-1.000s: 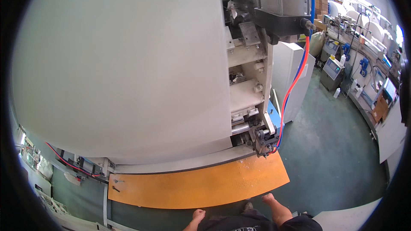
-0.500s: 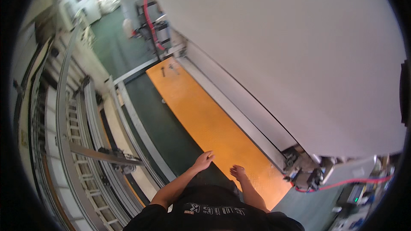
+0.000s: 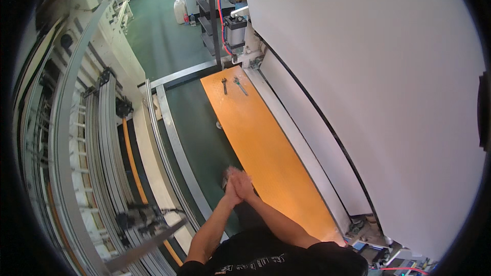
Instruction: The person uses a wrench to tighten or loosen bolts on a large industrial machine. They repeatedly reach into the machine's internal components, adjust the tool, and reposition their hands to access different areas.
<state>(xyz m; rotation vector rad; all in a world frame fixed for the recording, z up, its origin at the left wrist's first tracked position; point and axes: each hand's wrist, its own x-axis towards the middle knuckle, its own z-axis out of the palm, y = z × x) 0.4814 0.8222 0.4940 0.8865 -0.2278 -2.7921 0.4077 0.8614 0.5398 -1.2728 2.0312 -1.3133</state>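
Observation:
Over the near left edge of a long orange board (image 3: 271,143), my left hand (image 3: 231,190) and my right hand (image 3: 244,184) are brought together, palm against palm. Motion smears the fingers, so how they are bent does not show. No object is visible between the palms. Two wrenches lie on the board's far end, well away from my hands: a dark adjustable wrench (image 3: 224,86) and a greyer wrench (image 3: 240,86) to its right.
A large white panel (image 3: 368,82) rises along the right. On the left run metal rails (image 3: 108,138) of a machine frame, with a blurred bar (image 3: 148,245) jutting toward me. Beyond the board stand a dark shelf rack (image 3: 207,20) and a pneumatic cylinder (image 3: 236,30) with red and blue hoses.
My hands were apart; now they meet, the right one having moved left to the left one. The view has turned, bringing the wrenches and the far rack into clearer sight.

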